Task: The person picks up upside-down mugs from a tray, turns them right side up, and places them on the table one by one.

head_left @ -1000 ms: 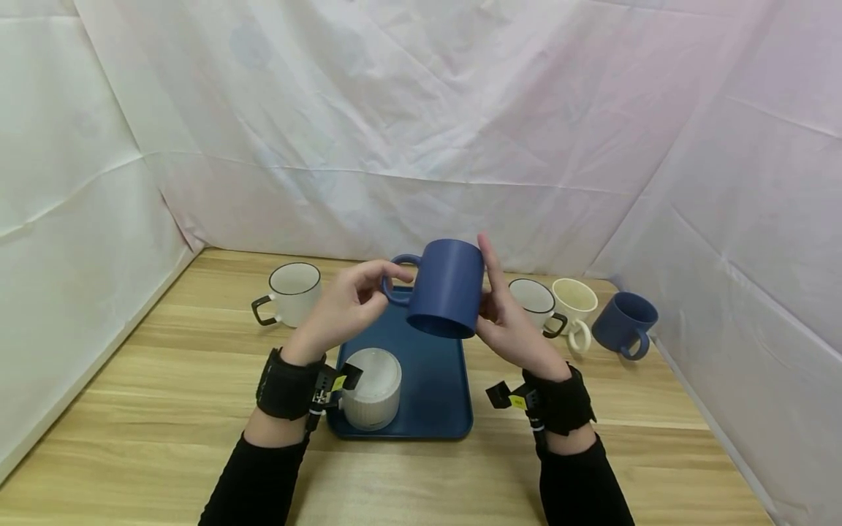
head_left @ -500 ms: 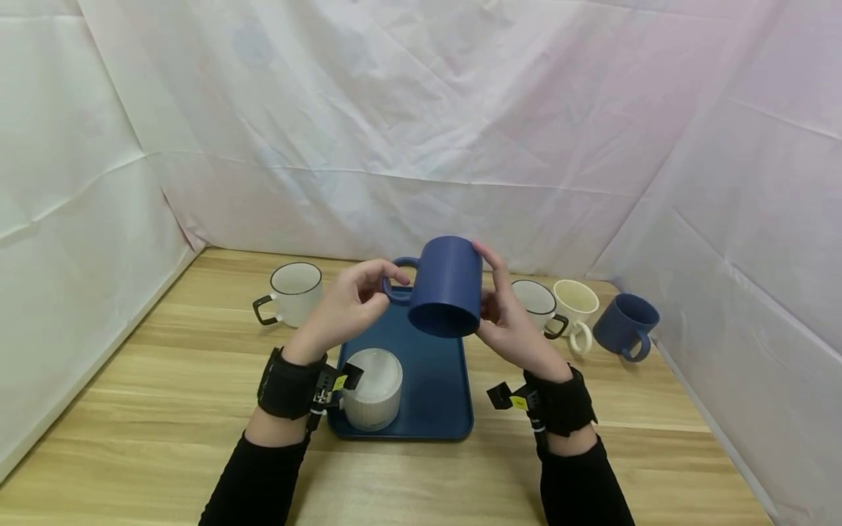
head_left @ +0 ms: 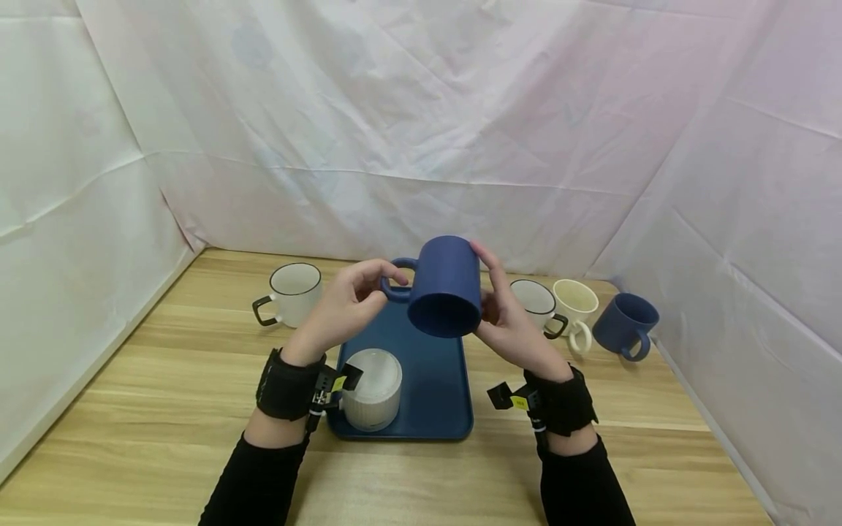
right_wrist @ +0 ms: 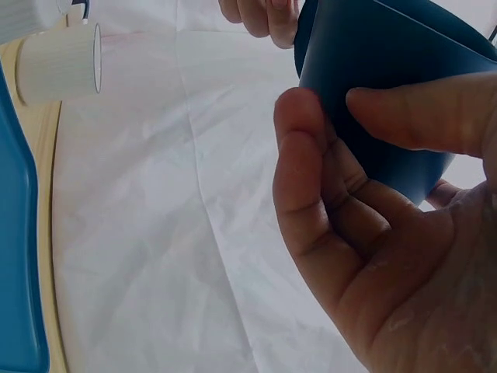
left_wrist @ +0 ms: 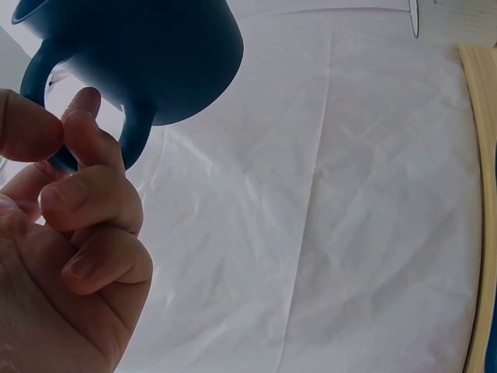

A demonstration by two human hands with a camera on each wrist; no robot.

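Tipped further — blue mug (head_left: 446,285), left hand (head_left: 342,307) pinching handle.

A tray (head_left: 427,394) lies on the desk (head_left: 164,409) in front of the person, at the middle. On the tray's near left corner stands a ribbed cup (head_left: 372,389), just right of the left wrist. Above the tray's far end, off the desk, a mug (head_left: 446,286) is held on its side, mouth toward the person, handle to the left. The left hand (head_left: 342,307) is at the handle, the right hand (head_left: 506,318) against the mug's right side. Left of the tray, near the back, stands a rimmed mug (head_left: 292,292). Right of the tray, in a row running rightward, stand a second rimmed mug (head_left: 534,301), a pale mug (head_left: 575,303) and a tilted mug (head_left: 625,321) nearest the right wall.
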